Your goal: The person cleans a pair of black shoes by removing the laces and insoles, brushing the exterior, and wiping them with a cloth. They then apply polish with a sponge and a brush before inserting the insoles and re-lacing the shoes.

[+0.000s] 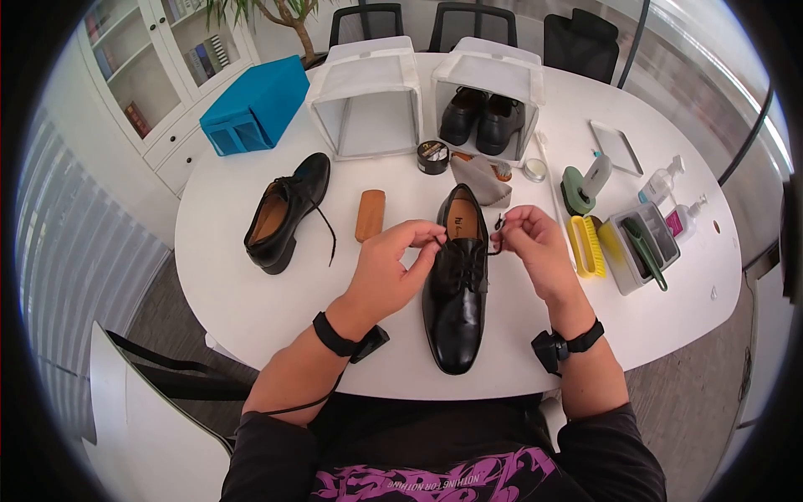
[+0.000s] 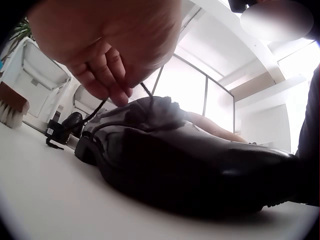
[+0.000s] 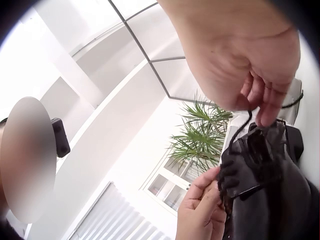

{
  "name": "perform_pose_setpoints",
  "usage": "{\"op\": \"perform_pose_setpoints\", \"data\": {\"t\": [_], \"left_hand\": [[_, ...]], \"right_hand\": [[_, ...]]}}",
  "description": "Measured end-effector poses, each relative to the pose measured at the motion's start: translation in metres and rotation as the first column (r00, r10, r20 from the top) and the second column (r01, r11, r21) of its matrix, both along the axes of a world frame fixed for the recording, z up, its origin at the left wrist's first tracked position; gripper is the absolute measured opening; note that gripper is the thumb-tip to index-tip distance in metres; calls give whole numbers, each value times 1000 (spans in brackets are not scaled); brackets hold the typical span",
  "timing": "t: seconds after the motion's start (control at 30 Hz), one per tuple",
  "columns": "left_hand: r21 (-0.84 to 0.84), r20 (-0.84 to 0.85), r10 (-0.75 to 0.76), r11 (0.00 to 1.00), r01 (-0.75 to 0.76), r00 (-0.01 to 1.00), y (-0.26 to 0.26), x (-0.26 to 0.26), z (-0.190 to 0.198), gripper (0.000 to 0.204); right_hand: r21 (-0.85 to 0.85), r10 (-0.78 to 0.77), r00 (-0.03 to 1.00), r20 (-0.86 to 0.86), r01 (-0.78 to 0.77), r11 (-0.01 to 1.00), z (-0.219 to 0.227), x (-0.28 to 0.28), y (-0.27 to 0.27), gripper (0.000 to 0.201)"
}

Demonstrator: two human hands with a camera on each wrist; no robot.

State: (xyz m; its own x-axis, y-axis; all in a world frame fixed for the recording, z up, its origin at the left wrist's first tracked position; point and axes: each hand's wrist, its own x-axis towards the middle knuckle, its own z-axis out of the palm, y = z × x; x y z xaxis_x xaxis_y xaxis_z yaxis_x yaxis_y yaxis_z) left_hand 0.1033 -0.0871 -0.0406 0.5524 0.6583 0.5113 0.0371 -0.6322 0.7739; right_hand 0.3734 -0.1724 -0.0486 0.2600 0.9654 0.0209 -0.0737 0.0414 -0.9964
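A black leather dress shoe [image 1: 454, 326] stands upright on the white table, toe toward the person. At its left side my left hand [image 1: 391, 266] pinches one end of its black shoelace [image 2: 93, 114] between thumb and fingers. My right hand [image 1: 535, 244] grips the other lace end [image 3: 239, 131] on the right of the opening, and the lace's tip sticks out past the fingers. Both laces run up from the eyelets [image 3: 230, 175]. Farther left stands a second black shoe [image 1: 284, 238], its lace trailing onto the table.
A wooden brush [image 1: 370, 215] lies between the shoes. Behind are a polish tin [image 1: 432, 157], a grey cloth [image 1: 481, 182] and two white shoe boxes [image 1: 364, 58], one holding black shoes [image 1: 499, 125]. A yellow brush [image 1: 587, 248], grey caddy [image 1: 621, 259] and pump bottles [image 1: 686, 220] stand right.
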Motion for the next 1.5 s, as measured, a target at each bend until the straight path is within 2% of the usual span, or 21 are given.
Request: {"op": "perform_pose_setpoints", "data": {"t": [0.07,0.1,0.2,0.27,0.3,0.33,0.37,0.4,0.53,0.6,0.77,0.83,0.87,0.93,0.97,1.03,1.07,1.13,1.33,1.43,1.5], "left_hand": [[25,63,-11,1000,10,998,-4,3,5,29],[89,54,-4,996,-1,999,-8,4,11,34],[216,37,-19,976,11,999,-8,6,18,40],[275,25,-45,961,37,999,-8,6,17,41],[317,8,-61,947,55,998,-7,6,16,41],[359,-8,-76,930,74,997,-7,7,15,42],[359,-10,-80,930,78,997,-8,8,14,42],[353,19,-79,933,67,997,-10,9,13,41],[357,52,-79,933,55,996,-12,9,11,49],[372,44,-73,927,52,996,-12,9,13,51],[400,22,-77,914,62,997,-8,8,10,53],[246,15,-147,959,139,989,-7,8,5,56],[246,15,-147,959,139,989,-11,11,6,56],[44,162,-159,987,154,974,-22,19,11,48],[46,164,-158,987,153,974,-19,18,8,48],[41,-9,-127,991,127,992,-12,15,1,57],[42,-9,-121,992,122,993,-10,13,2,57],[152,-53,-51,987,58,997,-7,10,5,57],[279,10,-50,959,45,999,-4,13,7,51],[320,14,-20,947,15,1000,-4,14,5,52],[298,9,-29,954,25,1000,-3,12,4,53]], "right_hand": [[172,-142,965,-219,182,968,6,-10,0,16],[170,-141,966,-218,180,969,8,-11,-2,16],[286,-38,981,-192,93,954,11,-16,-6,14],[347,59,996,-63,-33,937,10,-26,-8,16],[346,55,996,-65,-29,938,11,-35,-11,16],[360,22,997,70,-46,932,14,-47,-13,18],[371,-12,979,204,-66,926,16,-55,-14,19],[375,-37,970,239,-57,925,17,-59,-15,23],[425,-77,979,190,-11,905,20,-65,-15,30],[409,-53,931,361,-107,906,20,-62,-18,37],[420,-48,934,353,-112,901,20,-65,-19,43],[401,-40,938,345,-109,910,19,-62,-17,46],[416,-37,950,310,-100,904,18,-61,-16,49],[429,-33,961,276,-92,899,15,-61,-16,53],[449,-29,964,266,-97,888,12,-61,-15,54],[471,-20,965,260,-109,875,11,-61,-14,56],[477,-27,952,304,-128,870,11,-62,-15,56],[480,-31,937,347,-149,865,12,-62,-16,56],[526,-130,918,374,-95,845,12,-65,-17,57],[527,-172,943,285,-5,850,16,-68,-17,46],[619,-291,810,509,-110,777,16,-60,-15,32]]}}
